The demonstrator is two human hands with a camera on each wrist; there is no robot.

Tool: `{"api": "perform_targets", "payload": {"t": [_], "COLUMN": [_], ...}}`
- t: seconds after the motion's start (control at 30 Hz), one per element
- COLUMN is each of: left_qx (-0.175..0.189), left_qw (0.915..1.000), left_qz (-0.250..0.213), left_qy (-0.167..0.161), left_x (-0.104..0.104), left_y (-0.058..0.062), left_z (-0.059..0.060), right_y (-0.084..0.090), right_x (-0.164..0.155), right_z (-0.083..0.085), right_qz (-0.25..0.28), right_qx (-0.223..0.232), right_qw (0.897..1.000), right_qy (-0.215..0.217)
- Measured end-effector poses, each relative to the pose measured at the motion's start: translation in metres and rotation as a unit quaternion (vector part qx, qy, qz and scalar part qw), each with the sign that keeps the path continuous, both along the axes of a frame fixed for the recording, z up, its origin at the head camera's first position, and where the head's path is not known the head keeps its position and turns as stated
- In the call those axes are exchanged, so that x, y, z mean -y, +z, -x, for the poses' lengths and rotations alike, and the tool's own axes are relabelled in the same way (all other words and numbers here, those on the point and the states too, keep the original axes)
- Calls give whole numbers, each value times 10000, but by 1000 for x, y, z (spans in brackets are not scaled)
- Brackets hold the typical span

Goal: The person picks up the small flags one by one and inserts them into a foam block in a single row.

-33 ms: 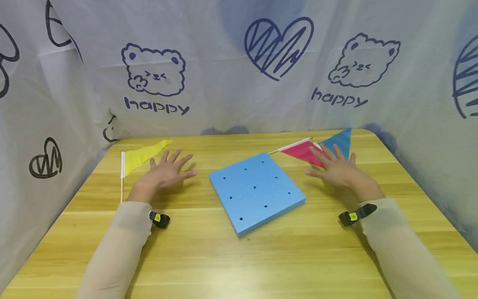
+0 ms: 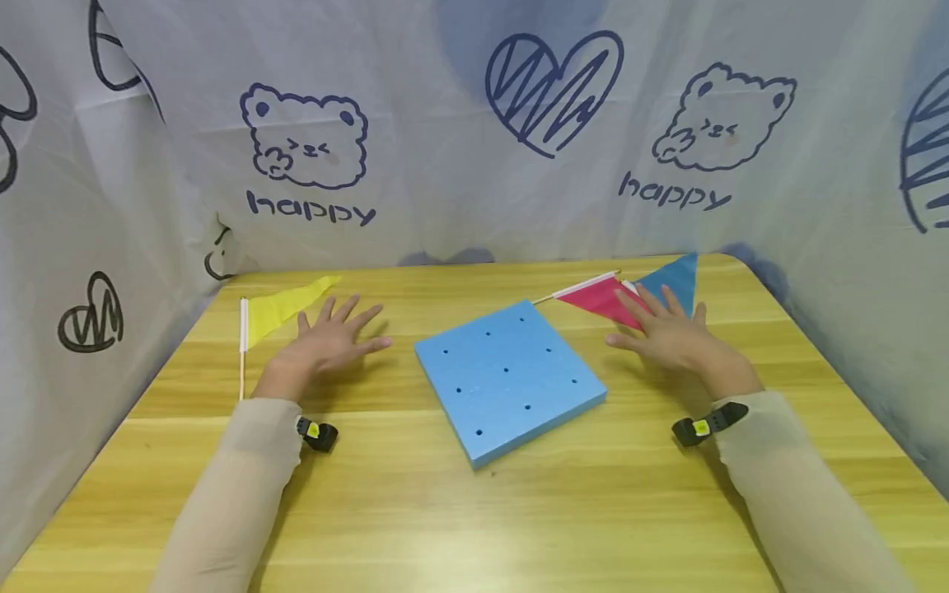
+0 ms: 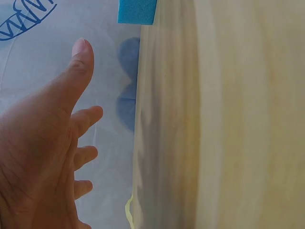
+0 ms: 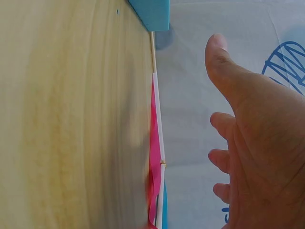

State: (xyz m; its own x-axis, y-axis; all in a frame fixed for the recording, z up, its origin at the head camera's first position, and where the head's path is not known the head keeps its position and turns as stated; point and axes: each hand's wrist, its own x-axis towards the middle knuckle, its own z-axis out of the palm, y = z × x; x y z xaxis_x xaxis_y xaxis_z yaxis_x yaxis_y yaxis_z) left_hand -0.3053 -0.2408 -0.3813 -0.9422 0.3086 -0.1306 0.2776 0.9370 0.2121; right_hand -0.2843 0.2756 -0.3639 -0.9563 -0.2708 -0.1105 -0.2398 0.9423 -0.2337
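Note:
A square light-blue foam block (image 2: pixel 511 387) with several small holes in its top lies turned at an angle mid-table. To its left, my left hand (image 2: pixel 319 346) hovers above the wood with fingers spread, holding nothing. The yellow pennant flag (image 2: pixel 282 313) lies just beyond and left of that hand, its stick partly hidden by the forearm. My right hand (image 2: pixel 678 342), also spread and holding nothing, overlaps the pink flag (image 2: pixel 593 298) and the blue flag (image 2: pixel 676 284) in the head view. In the right wrist view that hand (image 4: pixel 267 138) is raised off the table, apart from the pink flag (image 4: pixel 155 129).
The wooden table (image 2: pixel 385 511) ends at a pale cloth (image 2: pixel 437 189) with drawn bears and hearts, hanging behind and at both sides. The pink flag's stick (image 2: pixel 544 300) reaches the block's back corner. Both wrists wear black camera straps (image 2: pixel 319 434).

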Motion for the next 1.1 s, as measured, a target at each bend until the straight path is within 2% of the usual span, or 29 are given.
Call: {"api": "perform_targets", "payload": {"t": [0.23,0.53,0.77,0.97,1.1], "left_qx": [70,99,-76,-96,-132], "left_qw": [9999,9999,9997,9991,9978], "left_qz": [-74,-108,-37,30,-44], "left_qy": [20,-67,-224,-412,-641], "left_x": [-1,-6,-13,-22,-32], "left_y": [1,1,4,6,9], "left_z": [-2,-8,-15,-28,-33], "right_y": [2,-5,0,-7,-10], "right_x": [1,0,11,17,22], "right_z": [2,7,10,12,10], "right_qz": [59,133,286,317,537], "right_qx": [-47,-153,-342,-588,-634], "right_qw": [10000,9993,9965,9914,9859], "right_qy": [59,308,710,1127,1451]}}
